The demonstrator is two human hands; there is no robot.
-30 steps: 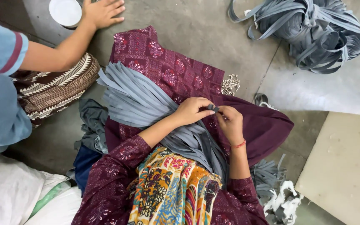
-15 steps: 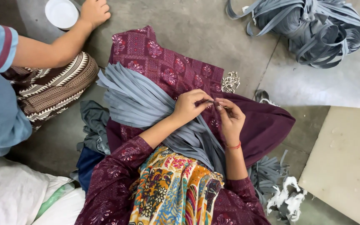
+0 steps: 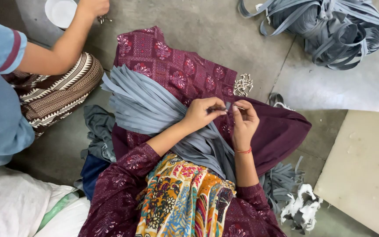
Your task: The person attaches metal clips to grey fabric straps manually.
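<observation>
small piece pinched at fingers (image 3: 218,109): too small to tell | white bowl (image 3: 60,11): cut by top edge | co-worker's hand (image 3: 94,6): cut by top edge | grey strip heap (image 3: 325,28): top cut off | small metal bits (image 3: 243,84): too small to tell

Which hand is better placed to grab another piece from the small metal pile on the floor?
Right, probably. The right hand is nearer the pile of small silvery metal pieces on the grey concrete floor; the left hand pinches the grey fabric strips across the lap.

strips (image 3: 154,107) across lap, metal pieces (image 3: 242,84) beyond — strap heap (image 3: 330,30) far right
</observation>
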